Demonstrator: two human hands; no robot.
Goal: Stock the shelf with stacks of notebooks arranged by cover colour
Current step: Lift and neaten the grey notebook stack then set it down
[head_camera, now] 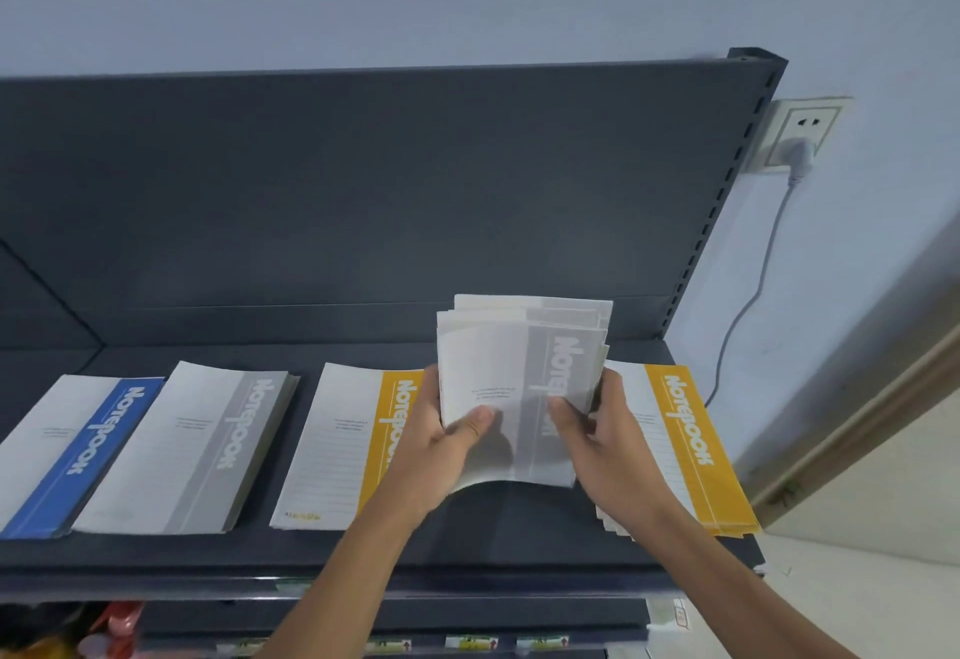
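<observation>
A fanned bundle of thin paper notebooks [524, 388], its grey band reading "Notebook" (smaller print too blurred), is held just above the dark shelf [363, 549]. The left hand [441, 445] and right hand [608, 429] curl round its sides, thumbs on the cover. It sits between the middle yellow stack [353, 445] and the end yellow stack [691, 440]; a blue stack [98, 445] and grey stack [208, 445] lie flat further left.

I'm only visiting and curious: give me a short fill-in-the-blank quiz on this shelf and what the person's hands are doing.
1. The left hand and the right hand together hold a bundle of notebooks whose cover band is ____.
2. The leftmost stack on the shelf has a cover band coloured ____.
3. The right-end stack, partly behind the right hand, has a cover band coloured ____.

Missing words: grey; blue; yellow.
</observation>
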